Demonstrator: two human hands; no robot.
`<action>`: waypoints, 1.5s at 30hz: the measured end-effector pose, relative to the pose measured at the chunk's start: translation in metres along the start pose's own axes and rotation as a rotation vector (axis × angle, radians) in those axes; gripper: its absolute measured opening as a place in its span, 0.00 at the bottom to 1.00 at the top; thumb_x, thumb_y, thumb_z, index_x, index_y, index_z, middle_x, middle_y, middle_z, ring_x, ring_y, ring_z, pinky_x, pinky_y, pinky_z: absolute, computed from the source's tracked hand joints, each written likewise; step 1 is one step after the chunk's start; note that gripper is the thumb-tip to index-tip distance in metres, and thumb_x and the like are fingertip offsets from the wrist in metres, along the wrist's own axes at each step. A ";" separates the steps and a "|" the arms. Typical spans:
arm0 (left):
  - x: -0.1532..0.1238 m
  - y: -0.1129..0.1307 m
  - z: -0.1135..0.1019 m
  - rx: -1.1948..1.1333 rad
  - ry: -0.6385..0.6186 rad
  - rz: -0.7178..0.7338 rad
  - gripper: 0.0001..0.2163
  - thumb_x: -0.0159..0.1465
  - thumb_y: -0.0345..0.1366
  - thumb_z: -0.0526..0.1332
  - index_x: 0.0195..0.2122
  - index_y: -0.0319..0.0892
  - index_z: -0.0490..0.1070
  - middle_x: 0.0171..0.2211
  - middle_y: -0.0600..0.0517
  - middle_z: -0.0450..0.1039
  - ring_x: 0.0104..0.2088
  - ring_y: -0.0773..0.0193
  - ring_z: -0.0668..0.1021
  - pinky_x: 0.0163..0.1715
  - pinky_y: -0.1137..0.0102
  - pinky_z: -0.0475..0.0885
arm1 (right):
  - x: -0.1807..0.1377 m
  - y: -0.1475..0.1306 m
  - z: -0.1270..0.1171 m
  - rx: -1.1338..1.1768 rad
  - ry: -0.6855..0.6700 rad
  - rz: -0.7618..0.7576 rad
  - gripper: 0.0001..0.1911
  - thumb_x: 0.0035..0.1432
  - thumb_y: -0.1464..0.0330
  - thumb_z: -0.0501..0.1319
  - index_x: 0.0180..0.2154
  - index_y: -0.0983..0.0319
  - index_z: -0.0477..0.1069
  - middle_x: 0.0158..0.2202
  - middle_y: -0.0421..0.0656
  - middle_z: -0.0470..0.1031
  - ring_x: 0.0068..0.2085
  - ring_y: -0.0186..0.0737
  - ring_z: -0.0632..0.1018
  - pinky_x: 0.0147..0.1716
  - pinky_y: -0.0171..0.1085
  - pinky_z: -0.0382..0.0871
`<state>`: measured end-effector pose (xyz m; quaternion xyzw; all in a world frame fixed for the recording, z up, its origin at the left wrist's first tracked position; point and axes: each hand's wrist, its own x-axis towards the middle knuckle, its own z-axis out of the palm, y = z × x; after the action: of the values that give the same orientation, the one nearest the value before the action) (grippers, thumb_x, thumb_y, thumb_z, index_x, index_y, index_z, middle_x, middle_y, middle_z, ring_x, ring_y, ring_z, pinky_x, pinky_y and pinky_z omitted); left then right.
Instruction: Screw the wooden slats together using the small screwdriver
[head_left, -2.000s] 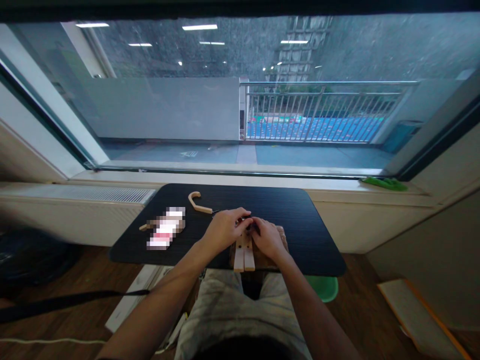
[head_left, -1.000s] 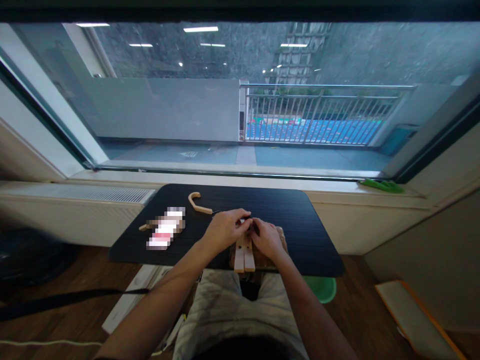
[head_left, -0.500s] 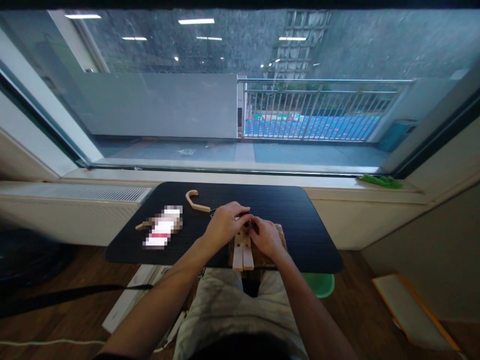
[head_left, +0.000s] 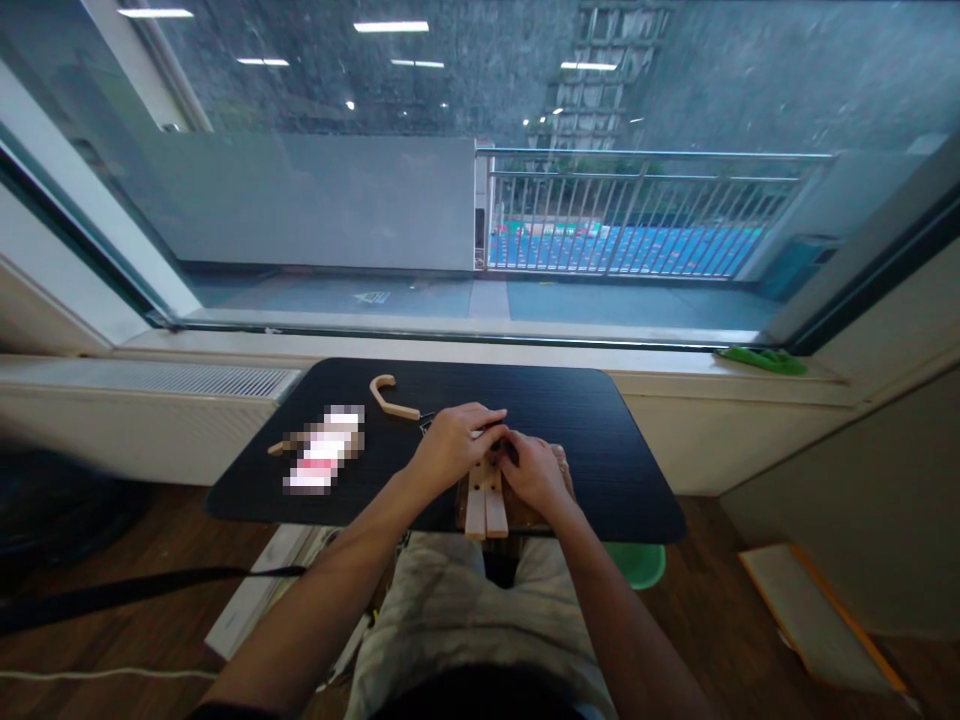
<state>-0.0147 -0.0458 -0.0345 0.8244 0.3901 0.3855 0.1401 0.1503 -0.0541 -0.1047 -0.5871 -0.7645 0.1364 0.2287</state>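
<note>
Both of my hands meet over a small wooden assembly of two pale slats on a darker base, at the near edge of a black table. My left hand is closed, its fingertips pinched at the top of the slats. My right hand is closed too, fingertips pressed against the left hand's. What they pinch is too small to make out. A curved wooden hook piece lies just left of my left hand.
A blurred white and red packet lies on the table's left part, with a small wooden stick beside it. A green stool stands under the table's right side. A green object rests on the window sill.
Both hands stay pinched together over the wooden assembly. Only the view has shifted slightly; the fingers have barely moved.
</note>
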 end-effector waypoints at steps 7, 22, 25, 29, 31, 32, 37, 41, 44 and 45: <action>-0.002 -0.002 0.000 -0.054 -0.017 -0.031 0.10 0.64 0.31 0.63 0.46 0.39 0.80 0.39 0.47 0.83 0.39 0.59 0.83 0.41 0.67 0.76 | 0.000 0.000 -0.001 -0.007 -0.017 0.004 0.15 0.64 0.69 0.56 0.50 0.60 0.73 0.46 0.46 0.80 0.48 0.44 0.77 0.49 0.38 0.63; -0.003 0.002 0.002 -0.143 -0.054 -0.117 0.12 0.66 0.32 0.59 0.47 0.40 0.79 0.44 0.46 0.82 0.44 0.57 0.83 0.48 0.64 0.76 | 0.000 -0.002 -0.002 -0.001 -0.011 0.002 0.14 0.63 0.69 0.56 0.50 0.60 0.73 0.46 0.46 0.79 0.47 0.44 0.77 0.48 0.38 0.63; -0.005 0.002 0.001 -0.142 -0.055 -0.105 0.12 0.66 0.32 0.60 0.47 0.40 0.79 0.44 0.46 0.82 0.45 0.57 0.82 0.49 0.64 0.76 | 0.000 -0.002 -0.001 0.011 -0.012 0.005 0.14 0.63 0.69 0.57 0.49 0.60 0.73 0.45 0.46 0.80 0.47 0.44 0.77 0.48 0.38 0.63; -0.004 0.002 0.000 -0.037 -0.040 -0.041 0.11 0.63 0.34 0.65 0.46 0.41 0.79 0.41 0.46 0.80 0.42 0.58 0.81 0.46 0.65 0.76 | 0.000 0.001 0.002 0.025 0.021 -0.010 0.13 0.65 0.67 0.56 0.48 0.61 0.73 0.45 0.47 0.80 0.48 0.44 0.77 0.49 0.39 0.63; -0.003 0.002 0.001 0.016 -0.027 -0.037 0.10 0.61 0.35 0.67 0.44 0.42 0.80 0.39 0.47 0.79 0.39 0.60 0.80 0.42 0.66 0.76 | 0.000 0.001 0.003 0.027 0.021 -0.016 0.13 0.65 0.67 0.56 0.49 0.60 0.73 0.45 0.47 0.80 0.48 0.44 0.77 0.49 0.39 0.63; -0.003 0.001 0.002 0.028 -0.020 -0.044 0.10 0.61 0.35 0.67 0.44 0.42 0.80 0.38 0.48 0.78 0.37 0.61 0.80 0.40 0.67 0.75 | 0.000 0.001 0.003 0.027 0.017 -0.017 0.13 0.65 0.67 0.56 0.49 0.60 0.73 0.46 0.47 0.80 0.48 0.44 0.77 0.49 0.39 0.63; -0.003 -0.002 0.005 -0.001 0.052 -0.144 0.10 0.61 0.36 0.67 0.43 0.41 0.76 0.32 0.52 0.77 0.33 0.63 0.79 0.36 0.69 0.74 | 0.001 0.000 0.001 0.016 0.000 -0.012 0.14 0.65 0.66 0.55 0.49 0.60 0.73 0.47 0.46 0.79 0.49 0.44 0.77 0.50 0.40 0.63; -0.005 -0.005 0.004 -0.023 0.042 -0.198 0.09 0.62 0.41 0.66 0.37 0.41 0.75 0.29 0.54 0.77 0.30 0.64 0.78 0.33 0.69 0.73 | 0.001 -0.001 0.001 0.001 -0.007 0.004 0.14 0.64 0.67 0.56 0.50 0.60 0.73 0.49 0.47 0.79 0.50 0.45 0.77 0.52 0.41 0.63; -0.005 -0.006 0.003 -0.029 0.039 -0.213 0.09 0.61 0.42 0.66 0.36 0.41 0.75 0.28 0.53 0.77 0.29 0.63 0.78 0.32 0.70 0.73 | 0.001 -0.002 0.000 0.004 -0.010 0.003 0.14 0.65 0.67 0.56 0.50 0.60 0.74 0.49 0.47 0.79 0.50 0.45 0.77 0.52 0.41 0.63; -0.005 -0.006 0.003 -0.025 0.037 -0.214 0.09 0.61 0.42 0.66 0.36 0.41 0.75 0.28 0.53 0.77 0.30 0.63 0.78 0.32 0.70 0.72 | 0.001 -0.002 0.000 0.005 -0.010 0.004 0.14 0.65 0.67 0.55 0.50 0.60 0.74 0.48 0.47 0.79 0.50 0.45 0.77 0.52 0.40 0.63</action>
<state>-0.0179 -0.0458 -0.0422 0.7689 0.4736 0.3882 0.1838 0.1487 -0.0536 -0.1041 -0.5874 -0.7641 0.1419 0.2260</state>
